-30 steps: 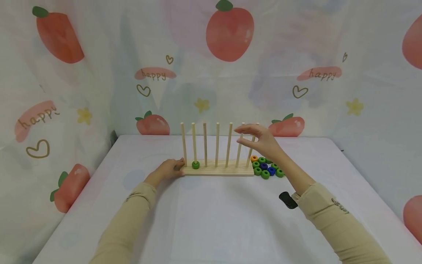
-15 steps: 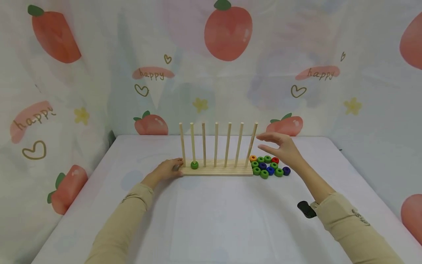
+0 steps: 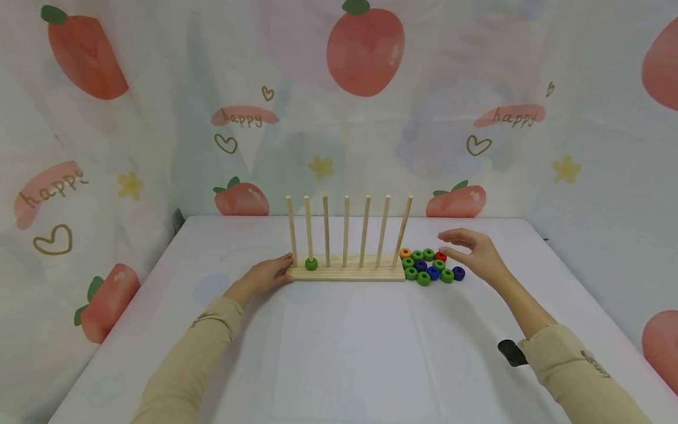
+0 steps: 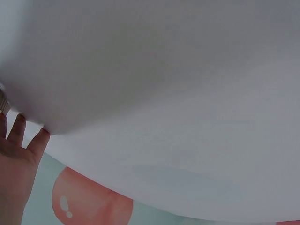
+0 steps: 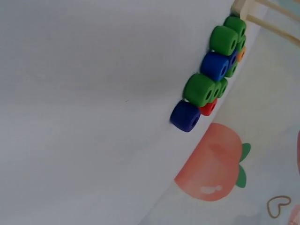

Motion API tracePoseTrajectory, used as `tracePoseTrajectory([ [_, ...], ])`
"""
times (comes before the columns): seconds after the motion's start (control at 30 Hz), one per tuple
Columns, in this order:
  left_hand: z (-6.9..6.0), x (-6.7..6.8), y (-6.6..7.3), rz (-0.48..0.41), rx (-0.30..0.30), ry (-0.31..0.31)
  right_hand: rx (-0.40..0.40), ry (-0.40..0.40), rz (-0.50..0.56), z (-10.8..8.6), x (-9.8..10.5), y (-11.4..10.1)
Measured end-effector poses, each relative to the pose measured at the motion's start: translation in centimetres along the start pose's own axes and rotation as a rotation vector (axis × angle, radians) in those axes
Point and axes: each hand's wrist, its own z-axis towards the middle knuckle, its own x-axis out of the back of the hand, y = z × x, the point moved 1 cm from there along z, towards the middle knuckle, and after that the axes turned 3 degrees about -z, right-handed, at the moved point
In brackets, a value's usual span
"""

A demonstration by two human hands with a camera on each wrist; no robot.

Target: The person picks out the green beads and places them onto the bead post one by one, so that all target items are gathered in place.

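A wooden peg rack [image 3: 346,272] with a row of upright pegs stands on the table, one green bead [image 3: 311,264] at the foot of its second peg from the left. My left hand [image 3: 261,277] holds the left end of its base, thumb in front and fingers behind. In the left wrist view, several fingers of the left hand [image 4: 18,157] reach to the tabletop. My right hand [image 3: 475,254] hovers empty at the right of the loose beads, thumb and fingers apart. These beads, green, blue, red, orange and dark purple [image 5: 186,116], lie bunched beside the rack's right end.
A white cloth covers the table [image 3: 339,353], with fruit-print sheets [image 3: 365,147] rising behind and at both sides. A black device [image 3: 512,353] sits at the right cuff. The rack's tall pegs [image 3: 346,229] stick up between the hands.
My right hand has moved right and down from the rack's right-hand pegs to beside the beads, uncovering the red and dark purple ones. The left hand stays at the rack's end.
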Motion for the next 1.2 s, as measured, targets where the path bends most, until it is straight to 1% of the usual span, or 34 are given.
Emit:
tracePoseTrajectory([
  [0.17, 0.1, 0.0, -0.1, 0.032, -0.008, -0.001, -0.005, -0.009, -0.017, -1.2, 0.4, 1.3],
  [0.33, 0.0, -0.1, -0.2, 0.019, -0.009, -0.006, -0.016, -0.015, -0.034, -2.0, 0.7, 2.4],
  [0.47, 0.0, -0.2, -0.3, 0.017, -0.007, -0.004, -0.044, -0.014, -0.066, -2.4, 0.8, 2.9],
  [0.57, 0.0, -0.1, -0.3, 0.028, -0.006, -0.001, -0.072, -0.028, -0.089, -2.6, 0.7, 3.3],
  [0.63, 0.0, -0.1, -0.3, 0.025, -0.001, -0.001, -0.091, -0.049, -0.103, -2.7, 0.7, 3.7],
  [0.7, 0.1, 0.0, -0.2, 0.029, -0.009, -0.001, -0.11, -0.073, -0.117, -2.8, 0.7, 3.9],
  [0.8, 0.0, 0.1, -0.1, 0.012, -0.01, 0.01, -0.135, -0.121, -0.144, -2.5, 0.8, 4.3],
  [0.9, 0.5, -0.2, 0.2, 0.0, -0.042, 0.016, -0.163, -0.162, -0.159, -2.7, 1.3, 4.8],
  [1.0, 0.9, -0.5, 0.3, -0.006, -0.055, 0.014, -0.198, -0.201, -0.161, -2.8, 1.6, 5.4],
  [1.1, 0.7, -0.5, 0.1, -0.009, -0.039, 0.015, -0.226, -0.244, -0.149, -2.6, 1.4, 6.1],
  [1.2, 0.2, -0.1, -0.1, 0.001, -0.024, 0.022, -0.246, -0.287, -0.138, -2.2, 0.6, 6.6],
])
